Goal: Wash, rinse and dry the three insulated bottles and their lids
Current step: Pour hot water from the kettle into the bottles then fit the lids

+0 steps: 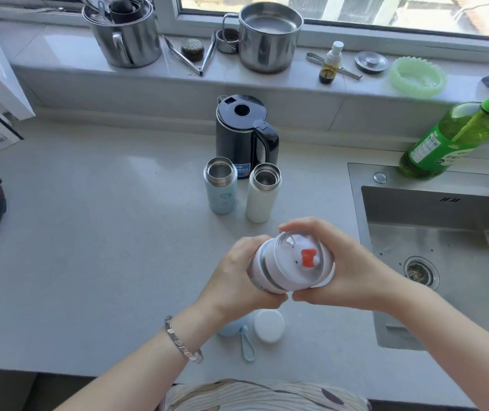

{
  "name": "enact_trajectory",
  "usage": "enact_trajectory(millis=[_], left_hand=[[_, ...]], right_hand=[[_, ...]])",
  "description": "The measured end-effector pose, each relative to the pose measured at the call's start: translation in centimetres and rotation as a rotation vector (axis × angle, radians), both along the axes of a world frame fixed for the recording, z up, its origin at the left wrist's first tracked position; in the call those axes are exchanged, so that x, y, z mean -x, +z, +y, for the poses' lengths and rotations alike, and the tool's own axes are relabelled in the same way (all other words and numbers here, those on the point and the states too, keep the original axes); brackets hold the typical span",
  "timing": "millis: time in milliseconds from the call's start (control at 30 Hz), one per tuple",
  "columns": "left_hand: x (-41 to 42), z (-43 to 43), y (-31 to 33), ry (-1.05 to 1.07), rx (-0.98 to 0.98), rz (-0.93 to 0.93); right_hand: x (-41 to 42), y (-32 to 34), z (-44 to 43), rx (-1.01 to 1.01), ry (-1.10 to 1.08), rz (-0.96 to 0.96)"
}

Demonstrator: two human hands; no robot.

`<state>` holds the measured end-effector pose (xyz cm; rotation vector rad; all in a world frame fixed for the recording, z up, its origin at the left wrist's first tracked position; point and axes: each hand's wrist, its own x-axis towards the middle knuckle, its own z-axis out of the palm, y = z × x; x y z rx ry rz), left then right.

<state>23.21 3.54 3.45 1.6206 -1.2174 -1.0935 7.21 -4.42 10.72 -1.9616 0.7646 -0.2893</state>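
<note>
My left hand point(234, 277) grips the body of a white insulated bottle point(259, 271), tilted toward me above the counter. My right hand point(347, 268) curls round its clear domed lid point(299, 259), which has a white figure with a red bow inside. A light blue bottle point(221, 185) and a white bottle point(262, 192) stand open and upright farther back. Below my hands, a white lid point(268, 326) and a blue lid with a loop strap point(234, 327) lie on the counter point(103, 232).
A black electric kettle point(244, 134) stands behind the bottles. The steel sink point(433, 244) is at the right, with a green dish soap bottle point(450, 137) at its back corner. Steel pots point(270, 37), tongs and a spray bottle line the window sill.
</note>
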Motion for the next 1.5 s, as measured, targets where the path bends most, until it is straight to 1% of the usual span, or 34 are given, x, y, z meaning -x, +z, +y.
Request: enact_trajectory(millis=[100, 167, 233, 300, 367, 400, 433, 500, 533, 567, 600, 633, 667, 700, 733, 767, 833, 867, 900, 967, 1000, 1033, 1067, 1100, 1133, 1167, 1200, 1233, 1300, 1333, 1400, 1433, 1467, 1500], left_hand=[[0.8, 0.3, 0.7, 0.037, 0.022, -0.023], [1.2, 0.5, 1.0, 0.044, 0.043, -0.05], [1.6, 0.8, 1.2, 0.058, 0.055, -0.053], [2.0, 0.9, 1.4, 0.072, 0.058, -0.055], [2.4, 0.9, 1.6, 0.085, 0.067, -0.077], [2.4, 0.9, 1.6, 0.094, 0.06, -0.085], [2.4, 0.8, 1.6, 0.099, 0.049, -0.087], [2.2, 0.8, 1.4, 0.089, 0.025, -0.077], [2.1, 0.8, 1.2, 0.08, 0.022, -0.076], [2.1, 0.9, 1.1, 0.072, 0.022, -0.081], [2.1, 0.9, 1.1, 0.065, 0.017, -0.091], [2.3, 1.0, 1.0, 0.056, 0.009, -0.101], [2.4, 1.1, 0.9, 0.044, 0.002, -0.109], [2.6, 1.3, 0.6, 0.03, -0.002, -0.117], [2.6, 1.5, 0.3, 0.017, -0.002, -0.129], [2.7, 1.7, 0.1, 0.009, -0.003, -0.141], [2.6, 1.9, -0.4, 0.01, -0.01, -0.154], [2.6, 1.9, -0.5, 0.013, -0.012, -0.158], [2.6, 1.9, -0.6, 0.017, -0.01, -0.157], [2.7, 1.9, -0.6, 0.023, -0.008, -0.141], [2.7, 1.9, -0.6, 0.017, -0.014, -0.134], [2.6, 2.0, -0.6, 0.006, -0.025, -0.131], [2.6, 2.1, -0.7, -0.002, -0.039, -0.129], [2.4, 2.1, -0.6, -0.003, -0.047, -0.125], [2.2, 2.1, -0.6, -0.004, -0.052, -0.121], [2.1, 2.1, -0.6, -0.012, -0.056, -0.121], [2.0, 2.0, -0.5, -0.025, -0.058, -0.126], [1.9, 2.0, -0.3, -0.035, -0.062, -0.132], [2.0, 2.0, -0.3, -0.033, -0.08, -0.125], [2.1, 2.1, -0.4, -0.026, -0.083, -0.119], [2.5, 2.2, -0.7, -0.01, -0.09, -0.128], [2.5, 2.3, -0.9, -0.008, -0.096, -0.136], [2.5, 2.3, -0.9, -0.011, -0.096, -0.135], [2.3, 2.3, -0.9, -0.024, -0.095, -0.123]], right_hand=[[-0.2, 0.0, 0.9, -0.019, -0.13, 0.012], [-0.3, -0.1, 1.8, 0.0, -0.25, 0.037], [-0.3, -0.3, 2.9, 0.034, -0.308, 0.055], [-0.5, -0.2, 3.9, 0.128, -0.399, 0.101], [-0.6, 0.4, 4.3, 0.293, -0.472, 0.284], [-0.5, 0.9, 4.2, 0.325, -0.428, 0.397], [-0.2, 1.2, 3.8, 0.274, -0.328, 0.447], [0.5, 2.3, 2.6, 0.043, -0.099, 0.38], [0.7, 2.5, 2.1, 0.019, -0.011, 0.348], [0.8, 2.4, 1.9, 0.075, 0.029, 0.327], [0.8, 1.8, 1.7, 0.171, -0.002, 0.324], [0.6, 1.3, 1.6, 0.249, -0.097, 0.346], [0.1, 1.1, 1.7, 0.302, -0.197, 0.414], [-0.1, 1.1, 1.7, 0.343, -0.215, 0.518], [0.0, 1.0, 1.4, 0.336, -0.132, 0.605], [0.2, 0.9, 1.0, 0.244, -0.01, 0.638], [0.7, 2.0, 0.4, 0.047, 0.188, 0.559], [0.7, 2.0, 0.5, 0.061, 0.215, 0.526], [0.7, 1.8, 0.7, 0.122, 0.182, 0.527], [-0.2, 1.0, 1.2, 0.243, -0.05, 0.568], [-0.4, 0.8, 1.4, 0.251, -0.127, 0.607], [-0.3, 0.6, 1.2, 0.231, -0.108, 0.653], [-0.1, 0.5, 0.8, 0.188, -0.024, 0.674], [0.3, 1.0, 0.5, 0.085, 0.079, 0.661], [0.6, 1.4, 0.1, 0.041, 0.174, 0.607], [0.9, 1.7, 0.0, 0.059, 0.232, 0.549], [1.1, 1.6, 0.0, 0.107, 0.226, 0.512], [1.2, 1.5, 0.3, 0.151, 0.176, 0.485], [0.7, 0.4, 1.2, 0.18, 0.022, 0.463], [0.5, -0.2, 1.7, 0.161, -0.079, 0.457], [0.3, -0.5, 2.0, 0.051, -0.228, 0.533], [0.4, -0.3, 1.8, -0.022, -0.213, 0.596], [0.7, 0.0, 1.5, -0.059, -0.135, 0.638], [1.2, 0.1, 1.2, -0.047, -0.015, 0.654]])
